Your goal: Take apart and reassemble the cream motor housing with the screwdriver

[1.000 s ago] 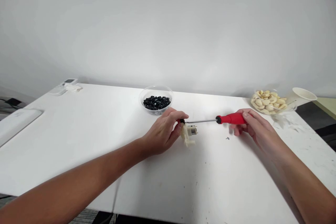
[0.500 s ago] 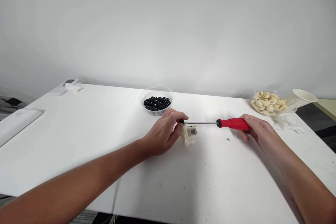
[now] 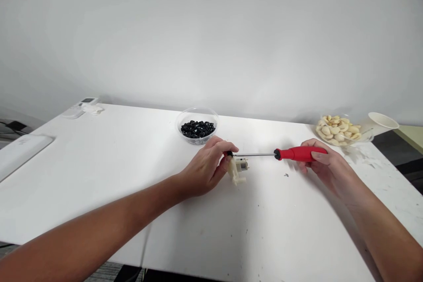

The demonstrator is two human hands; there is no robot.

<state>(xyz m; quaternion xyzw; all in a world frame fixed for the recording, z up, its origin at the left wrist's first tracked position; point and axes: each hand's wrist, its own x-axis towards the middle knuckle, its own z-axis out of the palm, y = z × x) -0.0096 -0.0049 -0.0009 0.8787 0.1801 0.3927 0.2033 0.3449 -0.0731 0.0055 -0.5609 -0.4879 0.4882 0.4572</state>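
My left hand [image 3: 206,166] is shut on a small cream plastic assembly with a metal motor can [image 3: 236,171], which rests at the table surface just past my fingers. My right hand [image 3: 322,159] grips the end of a red-handled screwdriver [image 3: 299,153]. Its thin steel shaft runs left, and the tip meets a dark spot on the assembly beside my left fingertips. My fingers partly hide that contact.
A white table [image 3: 109,163] spreads under everything. A clear bowl of small black pieces [image 3: 197,127] and a clear bowl of pale garlic cloves [image 3: 337,131] stand at its back edge. A white paper cup [image 3: 381,121] lies tilted beyond the cloves, with a remote control [image 3: 77,112] far left.
My right hand has shifted rightward along the red handle, and the handle now sits slightly farther right. My left hand and the assembly have barely moved.
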